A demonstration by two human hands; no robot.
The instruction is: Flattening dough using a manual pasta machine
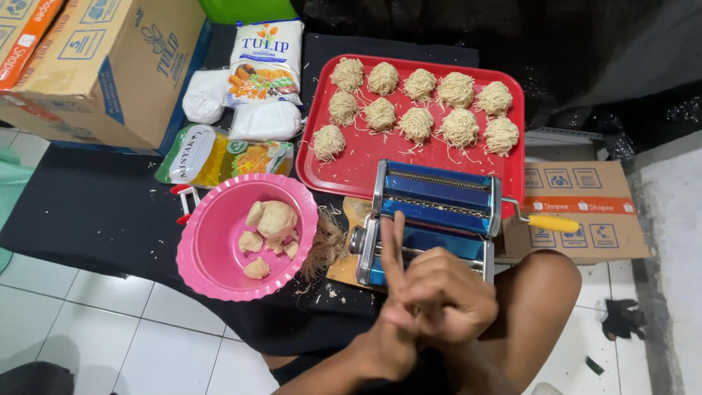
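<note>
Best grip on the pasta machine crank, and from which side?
Take the yellow handle at the end of the crank, coming from the machine's right. It sticks out sideways past the blue pasta machine, over the cardboard box, with nothing around it. Wrap the fingers round the cylinder; the thin metal arm offers little to hold.

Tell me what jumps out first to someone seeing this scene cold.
The red tray at top centre, lined with pale noodle nests, draws the eye first. In front of it stands a blue pasta machine with a yellow-handled crank; left of it, a pink bowl holds dough lumps. The left hand and right hand meet at bottom centre.
</note>
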